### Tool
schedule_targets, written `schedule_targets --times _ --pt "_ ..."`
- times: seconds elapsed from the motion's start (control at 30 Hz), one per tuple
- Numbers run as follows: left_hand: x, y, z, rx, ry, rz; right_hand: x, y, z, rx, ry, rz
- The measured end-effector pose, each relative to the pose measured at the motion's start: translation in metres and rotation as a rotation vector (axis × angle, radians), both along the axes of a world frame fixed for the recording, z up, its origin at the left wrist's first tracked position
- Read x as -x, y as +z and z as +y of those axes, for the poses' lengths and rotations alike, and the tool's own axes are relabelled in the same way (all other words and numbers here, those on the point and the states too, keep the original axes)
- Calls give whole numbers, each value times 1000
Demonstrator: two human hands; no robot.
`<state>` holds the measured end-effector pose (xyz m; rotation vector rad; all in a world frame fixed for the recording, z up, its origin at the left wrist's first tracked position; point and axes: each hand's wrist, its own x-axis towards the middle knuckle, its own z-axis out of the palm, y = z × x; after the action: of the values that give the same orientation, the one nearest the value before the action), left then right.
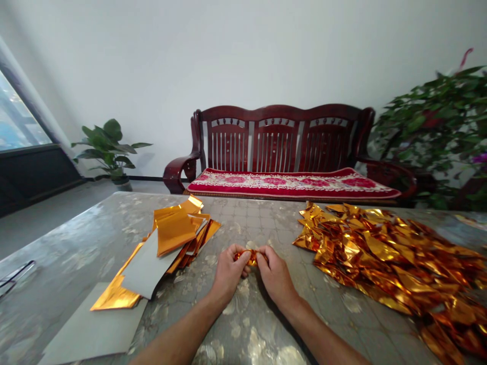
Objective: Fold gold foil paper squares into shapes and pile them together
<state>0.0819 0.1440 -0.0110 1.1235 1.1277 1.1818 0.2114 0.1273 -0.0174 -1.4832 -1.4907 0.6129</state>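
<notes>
Between my two hands, above the middle of the table, is a small piece of folded gold foil paper (251,257). My left hand (230,266) pinches its left end with thumb and fingers. At the other end, my right hand (273,271) grips it the same way. Fingers cover much of the piece, so its full shape is hidden. To the left lies a loose stack of flat gold foil sheets (175,230), some showing a grey-white back. A large heap of folded, shiny gold foil pieces (375,248) spreads over the right side.
A patterned grey cloth (205,289) covers the table. Glasses (17,276) lie at its left edge, and a pale sheet (97,327) rests near the front left. Beyond stand a dark wooden bench (274,137) with a red cushion, a potted plant (110,147) and a leafy plant (437,121).
</notes>
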Motion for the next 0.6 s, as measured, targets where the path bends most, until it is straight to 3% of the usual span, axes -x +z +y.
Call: schedule_targets --times 0.3,0.6 --pt "-2 3 1 9 0 73 -3 0 -2 3 -11 60" --pt "-3 -5 -1 6 -46 56 -1 4 -2 -16 -25 6"
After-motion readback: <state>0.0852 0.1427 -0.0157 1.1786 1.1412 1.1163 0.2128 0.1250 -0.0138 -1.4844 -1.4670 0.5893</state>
